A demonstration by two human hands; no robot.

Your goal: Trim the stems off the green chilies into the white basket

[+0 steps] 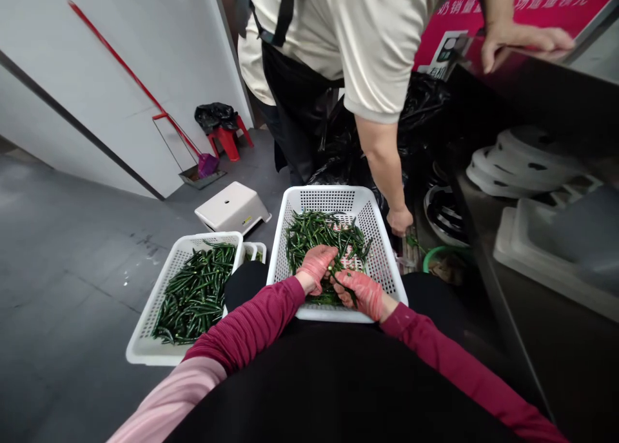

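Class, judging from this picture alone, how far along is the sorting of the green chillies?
Done, it seems: the floor basket at the left holds a thick layer of green chillies. In hand: the left hand and right hand, both in pink gloves, work chillies over the lap basket. Left: a loose pile remains in that basket, so roughly the middle of the job.

Grey floor (72,282) (scuffed) under chilli basket (145,349), white stool (232,207), perhaps dustpan (200,175).

White perforated plastic basket (382,253), matt; glossy smooth green chillies (316,231); thin pink gloves on left hand (316,265) and right hand (360,293); ribbed knit sleeves (261,317); dull grey floor (72,269).
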